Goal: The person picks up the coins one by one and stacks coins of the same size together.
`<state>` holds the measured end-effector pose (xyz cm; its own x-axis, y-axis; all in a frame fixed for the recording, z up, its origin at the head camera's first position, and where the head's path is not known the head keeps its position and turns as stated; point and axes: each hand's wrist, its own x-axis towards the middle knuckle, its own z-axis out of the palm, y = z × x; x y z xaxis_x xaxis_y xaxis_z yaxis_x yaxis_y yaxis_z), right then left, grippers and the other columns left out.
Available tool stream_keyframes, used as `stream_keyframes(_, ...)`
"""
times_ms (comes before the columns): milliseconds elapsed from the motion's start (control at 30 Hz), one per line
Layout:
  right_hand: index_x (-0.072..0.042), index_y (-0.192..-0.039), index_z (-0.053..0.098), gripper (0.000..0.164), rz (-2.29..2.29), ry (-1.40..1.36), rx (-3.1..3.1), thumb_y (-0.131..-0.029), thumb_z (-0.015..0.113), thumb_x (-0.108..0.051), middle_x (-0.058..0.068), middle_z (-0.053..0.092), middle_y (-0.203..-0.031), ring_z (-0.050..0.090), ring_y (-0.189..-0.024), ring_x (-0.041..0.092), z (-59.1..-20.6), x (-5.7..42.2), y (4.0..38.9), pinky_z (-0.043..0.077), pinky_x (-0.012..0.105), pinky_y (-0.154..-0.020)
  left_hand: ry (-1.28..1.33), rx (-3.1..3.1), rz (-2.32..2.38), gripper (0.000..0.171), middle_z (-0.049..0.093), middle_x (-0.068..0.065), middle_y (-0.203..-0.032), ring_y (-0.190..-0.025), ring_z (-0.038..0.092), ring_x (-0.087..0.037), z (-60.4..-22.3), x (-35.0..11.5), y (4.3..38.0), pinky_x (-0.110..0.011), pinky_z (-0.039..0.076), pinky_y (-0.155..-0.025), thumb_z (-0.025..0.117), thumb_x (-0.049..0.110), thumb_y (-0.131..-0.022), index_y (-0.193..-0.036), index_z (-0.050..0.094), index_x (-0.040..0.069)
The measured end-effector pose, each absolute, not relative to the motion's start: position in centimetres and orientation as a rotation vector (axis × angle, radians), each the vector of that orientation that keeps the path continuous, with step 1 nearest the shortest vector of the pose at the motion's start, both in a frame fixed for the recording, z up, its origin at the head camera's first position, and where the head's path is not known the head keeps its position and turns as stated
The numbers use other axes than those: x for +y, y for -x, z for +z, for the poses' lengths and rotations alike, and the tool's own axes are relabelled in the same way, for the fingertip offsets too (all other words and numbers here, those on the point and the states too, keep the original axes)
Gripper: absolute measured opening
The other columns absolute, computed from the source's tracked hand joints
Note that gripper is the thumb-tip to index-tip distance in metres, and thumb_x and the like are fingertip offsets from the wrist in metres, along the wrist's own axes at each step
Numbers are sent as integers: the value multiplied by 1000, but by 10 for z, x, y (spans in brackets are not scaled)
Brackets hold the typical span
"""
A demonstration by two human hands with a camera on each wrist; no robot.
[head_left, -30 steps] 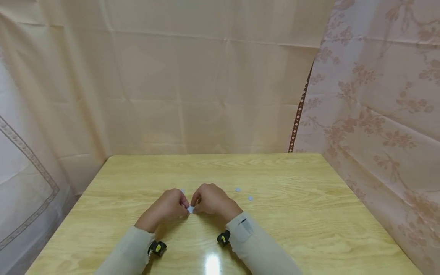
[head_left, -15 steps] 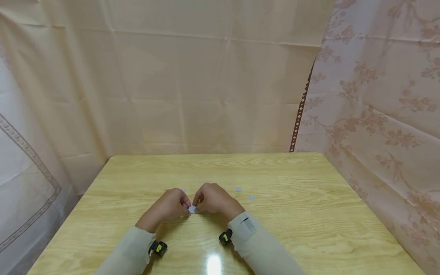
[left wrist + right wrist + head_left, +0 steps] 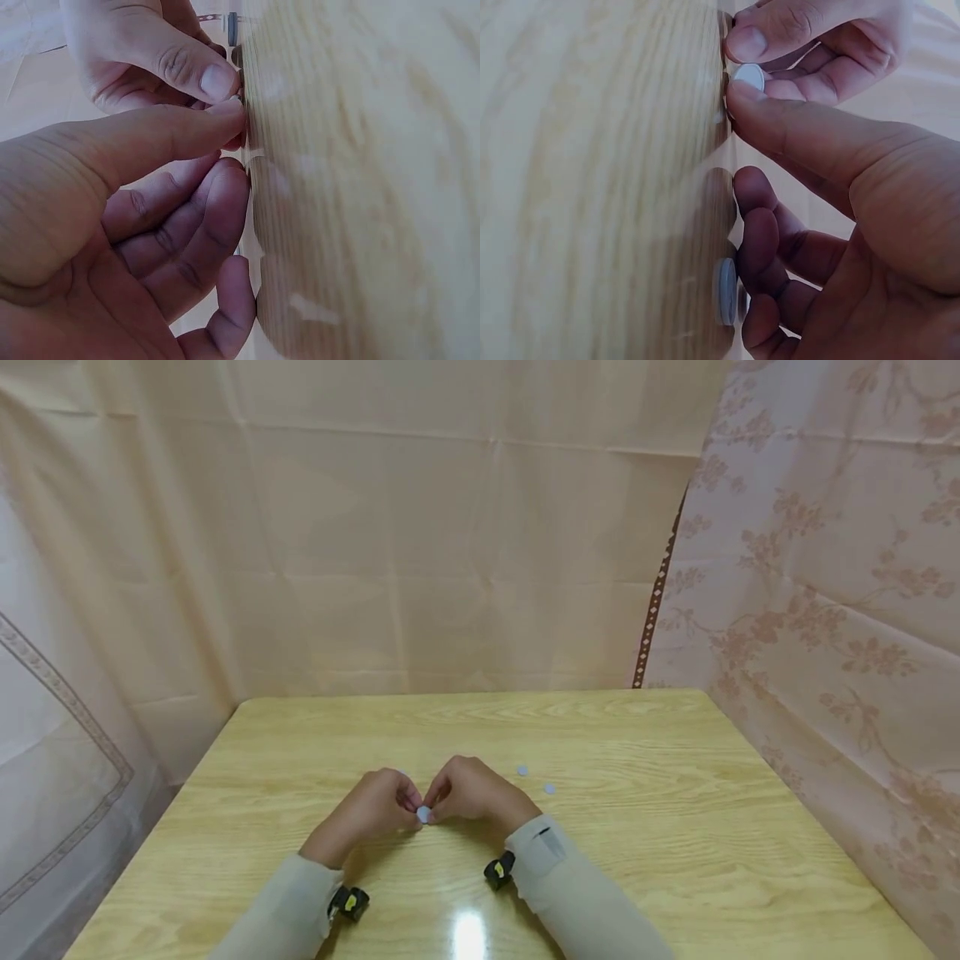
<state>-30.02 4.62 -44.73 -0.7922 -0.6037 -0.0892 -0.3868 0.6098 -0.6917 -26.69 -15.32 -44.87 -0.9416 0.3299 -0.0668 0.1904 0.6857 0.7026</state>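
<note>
A small pale round disc is held just above the wooden table, between the fingertips of both hands. My left hand pinches it from the left, with the thumb lying along its edge. From the other side my right hand pinches the same disc with thumb and index finger. In the right wrist view the disc shows its flat face, tilted up off the wood, its lower edge behind the right thumb. The other fingers of both hands curl loosely near the tabletop. In the left wrist view the thumbs mostly hide the disc.
Two similar discs lie right of the hands, a farther disc and a nearer disc. Another disc is partly hidden behind the left hand. The wooden table ends at a beige curtain.
Both hands have shifted slightly right in the head view, with the disc between them. The disc's round face has turned, and the fingertips have closed in around it.
</note>
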Motion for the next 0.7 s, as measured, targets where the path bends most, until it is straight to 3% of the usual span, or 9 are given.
stream_keyframes(233,-18,-88,82,13,-1012,819,2475,-79,90,-11,-8,68,-72,52,-64,6,-447,48,299,44,22,-59,-410,2704,1096,16,70,3,-78,-72,63,-14,-449,-154,265,-30,53,-66,89,9,-80,-81,73,12)
stream_keyframes(700,-15,-90,83,8,-1074,795,2446,-83,87,-14,-9,76,-78,66,-68,8,-445,56,297,55,25,-64,-416,2654,1114,12,71,3,-81,-72,63,-16,-444,-151,265,-32,52,-65,87,14,-83,-84,74,14)
